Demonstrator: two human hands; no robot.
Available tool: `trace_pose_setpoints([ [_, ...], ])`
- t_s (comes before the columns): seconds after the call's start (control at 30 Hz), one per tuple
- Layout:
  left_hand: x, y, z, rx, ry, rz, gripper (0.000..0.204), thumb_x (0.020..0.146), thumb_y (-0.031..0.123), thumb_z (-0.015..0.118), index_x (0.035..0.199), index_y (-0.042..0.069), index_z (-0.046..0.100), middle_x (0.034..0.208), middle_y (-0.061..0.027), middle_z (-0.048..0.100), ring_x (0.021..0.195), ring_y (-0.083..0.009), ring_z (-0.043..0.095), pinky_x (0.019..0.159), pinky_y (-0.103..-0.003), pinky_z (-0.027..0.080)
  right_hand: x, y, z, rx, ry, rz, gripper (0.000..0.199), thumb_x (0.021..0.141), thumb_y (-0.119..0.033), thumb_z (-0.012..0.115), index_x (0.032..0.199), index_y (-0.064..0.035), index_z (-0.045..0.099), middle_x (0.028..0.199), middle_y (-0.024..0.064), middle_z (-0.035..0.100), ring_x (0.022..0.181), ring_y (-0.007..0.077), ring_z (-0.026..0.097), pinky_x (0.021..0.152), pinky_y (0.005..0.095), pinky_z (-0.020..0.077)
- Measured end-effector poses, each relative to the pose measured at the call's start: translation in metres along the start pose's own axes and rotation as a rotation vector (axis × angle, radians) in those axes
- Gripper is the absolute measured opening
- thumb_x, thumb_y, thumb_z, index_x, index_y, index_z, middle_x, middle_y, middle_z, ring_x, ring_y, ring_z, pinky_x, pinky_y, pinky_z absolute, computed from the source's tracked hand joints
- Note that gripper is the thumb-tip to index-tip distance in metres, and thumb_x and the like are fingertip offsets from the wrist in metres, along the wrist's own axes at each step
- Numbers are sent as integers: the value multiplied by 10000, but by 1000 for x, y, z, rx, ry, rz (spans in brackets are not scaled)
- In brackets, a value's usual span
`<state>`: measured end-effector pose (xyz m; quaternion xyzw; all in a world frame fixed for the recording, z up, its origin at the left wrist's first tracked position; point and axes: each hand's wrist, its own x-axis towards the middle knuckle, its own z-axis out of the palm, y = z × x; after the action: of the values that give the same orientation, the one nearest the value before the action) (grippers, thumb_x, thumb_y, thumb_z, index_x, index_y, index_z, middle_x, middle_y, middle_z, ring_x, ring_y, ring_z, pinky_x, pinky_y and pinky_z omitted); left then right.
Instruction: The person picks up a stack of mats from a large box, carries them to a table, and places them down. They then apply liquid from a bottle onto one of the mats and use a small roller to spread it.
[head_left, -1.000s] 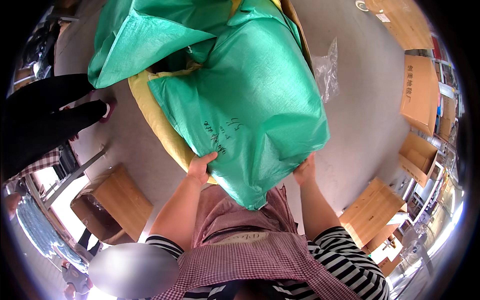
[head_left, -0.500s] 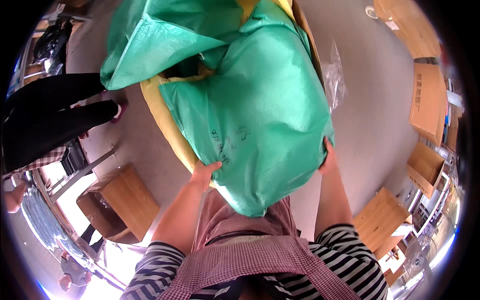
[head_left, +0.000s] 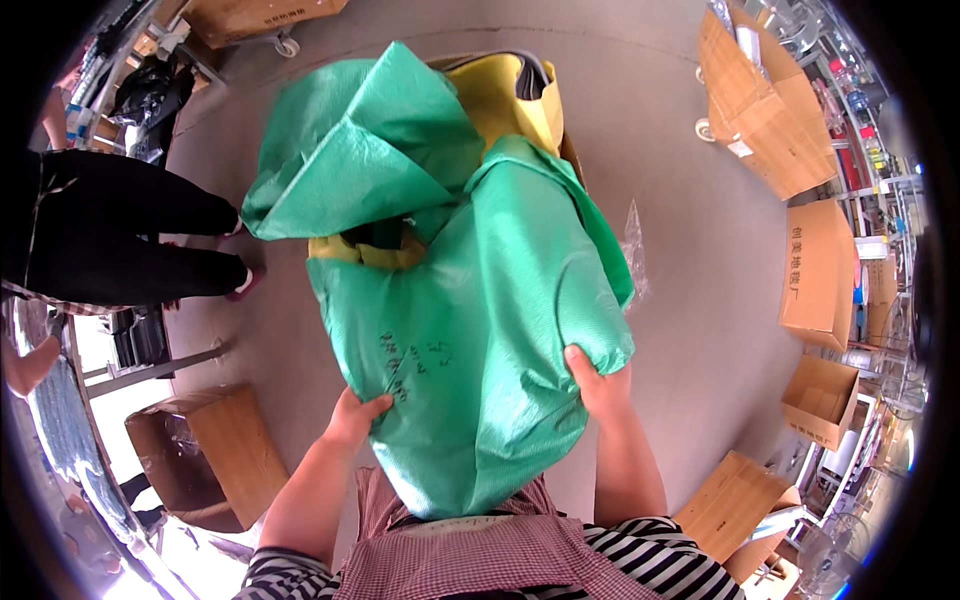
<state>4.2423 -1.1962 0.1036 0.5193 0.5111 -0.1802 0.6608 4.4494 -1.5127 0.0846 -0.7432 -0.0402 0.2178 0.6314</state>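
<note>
A big green woven plastic sack [head_left: 460, 340] lies bunched in front of my body, with black handwriting on its left part. My left hand [head_left: 355, 415] grips its near left edge, the thumb lying on top. On the near right side my right hand [head_left: 603, 388] is closed on a fold, drawing the fabric into creases. A loose green flap [head_left: 350, 150] stands up at the far left. Yellow material [head_left: 505, 100] with dark layers inside shows behind the sack. What the sack covers is mostly hidden.
A person in black trousers [head_left: 130, 230] stands at left. Near that person is an open cardboard box [head_left: 210, 455]. More cartons line the right, including a tall one [head_left: 770, 120] on casters and a closed one [head_left: 820, 270]. Clear plastic film [head_left: 635, 255] lies right of the sack.
The sack's near end has come closer to my apron. My right hand has shifted inward and now bunches the fabric, while my left still grips its edge. The view has tilted farther out.
</note>
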Motion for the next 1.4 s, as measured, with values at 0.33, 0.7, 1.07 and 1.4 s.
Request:
trace_pose_setpoints([
  [0.33, -74, 31, 18, -65, -71, 279, 413, 918, 35, 639, 1299, -58, 509, 1215, -144, 642, 1102, -255, 631, 963, -382, 515, 20, -106, 5, -214, -300, -254, 484, 838, -143, 754, 1263, 14, 580, 1180, 145, 657, 1084, 269, 634, 935, 389, 496],
  [0.7, -35, -70, 173, -289, -181, -216, 371, 929, 109, 671, 1253, -50, 580, 1158, -163, 658, 1046, -277, 641, 898, -392, 530, 58, -105, 36, -438, -521, -424, 472, 817, -117, 750, 1231, 35, 582, 1202, 155, 636, 1103, 270, 617, 965, 386, 479],
  [1.07, 84, -235, 181, -496, -48, -428, 280, 897, 231, 711, 1064, 9, 680, 901, -112, 709, 735, -175, 666, 652, -336, 538, -10, 103, -21, 908, -50, 840, 849, 934, -585, 586, 1511, -20, 323, 1480, 146, 464, 1333, 330, 470, 1111, 487, 396],
  [1.4, 103, -178, 9, 573, 1070, -199, 598, 764, 344, 835, 1233, 95, 561, 1287, -187, 542, 1134, -347, 588, 977, -439, 490, 15, 172, -22, 543, 334, 1024, 502, 898, -202, 711, 1323, 17, 560, 1293, 145, 618, 1171, 306, 588, 1034, 453, 471],
])
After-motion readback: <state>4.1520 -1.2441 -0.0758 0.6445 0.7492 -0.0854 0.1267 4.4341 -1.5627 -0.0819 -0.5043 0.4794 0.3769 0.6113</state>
